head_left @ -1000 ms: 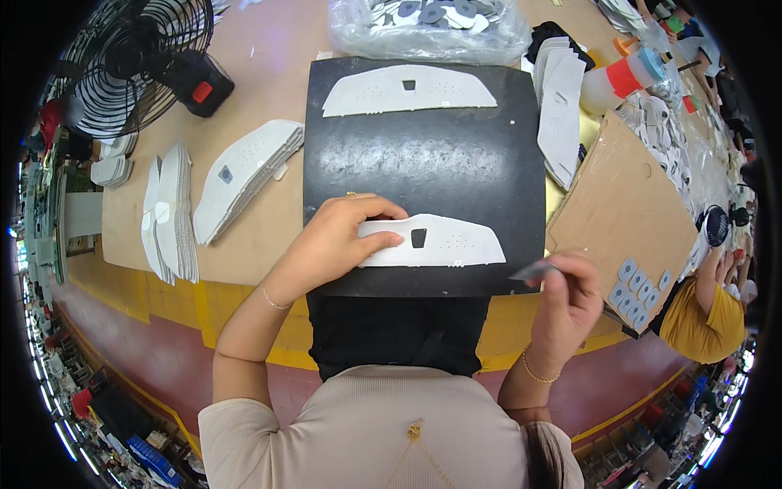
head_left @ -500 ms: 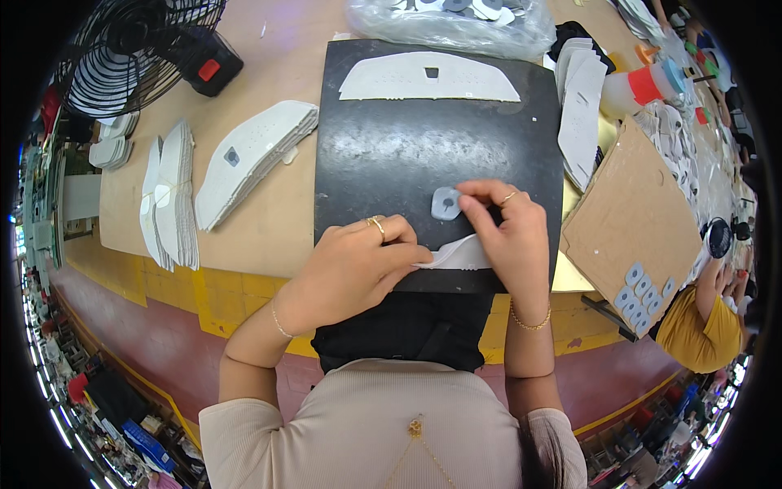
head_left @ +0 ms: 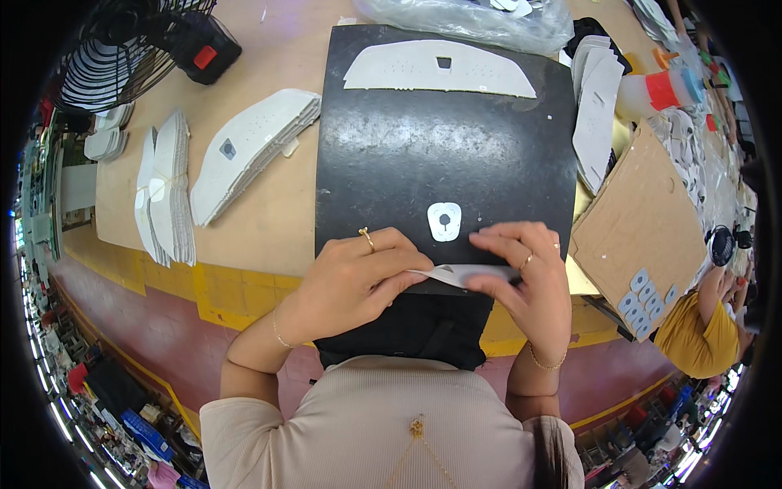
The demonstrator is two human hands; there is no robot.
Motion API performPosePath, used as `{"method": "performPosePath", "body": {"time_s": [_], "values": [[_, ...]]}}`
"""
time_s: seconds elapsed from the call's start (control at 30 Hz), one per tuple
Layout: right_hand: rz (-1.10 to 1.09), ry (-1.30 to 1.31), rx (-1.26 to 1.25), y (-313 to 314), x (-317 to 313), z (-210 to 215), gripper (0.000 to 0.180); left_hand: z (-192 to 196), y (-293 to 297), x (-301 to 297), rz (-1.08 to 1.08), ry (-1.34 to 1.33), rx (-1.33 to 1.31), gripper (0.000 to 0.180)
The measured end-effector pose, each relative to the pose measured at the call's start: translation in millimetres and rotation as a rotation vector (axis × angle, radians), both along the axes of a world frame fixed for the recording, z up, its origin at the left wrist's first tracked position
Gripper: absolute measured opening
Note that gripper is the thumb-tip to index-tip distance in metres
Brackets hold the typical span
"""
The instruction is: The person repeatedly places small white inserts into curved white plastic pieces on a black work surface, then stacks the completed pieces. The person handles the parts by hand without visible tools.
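Note:
My left hand (head_left: 362, 273) pinches the left end of a curved white fabric piece (head_left: 452, 275) at the near edge of the black mat (head_left: 375, 179). Over that piece's right end is my right hand (head_left: 529, 281), its thumb at the fabric and its fingers spread apart above, slightly blurred. Just beyond both hands, a small white rounded patch (head_left: 436, 230) with a dark ring and centre lies flat on the mat. A long white arched panel (head_left: 481, 69) with a small dark cutout rests across the mat's far end.
White panels lie stacked (head_left: 261, 151) left of the mat, beside a banded bundle (head_left: 171, 191). A black fan (head_left: 122, 57) stands far left. To the right are more white pieces (head_left: 595, 106), a bottle (head_left: 652, 94) and a brown board (head_left: 639, 212) bearing grey patches. A co-worker's yellow sleeve (head_left: 700, 330) shows.
The small patch has left my right hand and now lies on the mat, its white face up. My right hand has moved nearer, to the fabric piece's right end. The view has shifted slightly.

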State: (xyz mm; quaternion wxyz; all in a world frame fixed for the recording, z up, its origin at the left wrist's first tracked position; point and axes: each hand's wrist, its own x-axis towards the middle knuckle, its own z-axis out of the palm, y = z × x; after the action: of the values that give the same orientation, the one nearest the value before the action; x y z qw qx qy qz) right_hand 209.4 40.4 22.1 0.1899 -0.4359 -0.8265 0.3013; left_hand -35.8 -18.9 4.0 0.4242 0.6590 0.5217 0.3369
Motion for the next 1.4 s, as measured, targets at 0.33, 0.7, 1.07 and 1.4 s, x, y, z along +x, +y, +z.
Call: {"method": "performPosePath", "body": {"time_s": [0.33, 0.7, 1.07, 1.4], "values": [[-0.013, -0.009, -0.098, -15.3, -0.6, 5.4, 0.028, 5.2, 8.1, 6.8, 0.093, -0.075, -0.221, 0.013], [-0.129, 0.044, -0.167, -25.1, -2.1, 0.8, 0.027, 0.8, 18.4, 7.0, 0.006, -0.045, -0.243, 0.013], [-0.149, 0.319, -0.218, -22.7, -5.5, -9.9, 0.024, 7.9, -0.4, 6.0, 0.145, -0.055, -0.230, 0.013], [-0.162, 0.170, -0.124, 1.7, -18.7, -7.1, 0.020, 14.3, 30.5, 4.9, 0.060, 0.095, -0.154, 0.017]]}}
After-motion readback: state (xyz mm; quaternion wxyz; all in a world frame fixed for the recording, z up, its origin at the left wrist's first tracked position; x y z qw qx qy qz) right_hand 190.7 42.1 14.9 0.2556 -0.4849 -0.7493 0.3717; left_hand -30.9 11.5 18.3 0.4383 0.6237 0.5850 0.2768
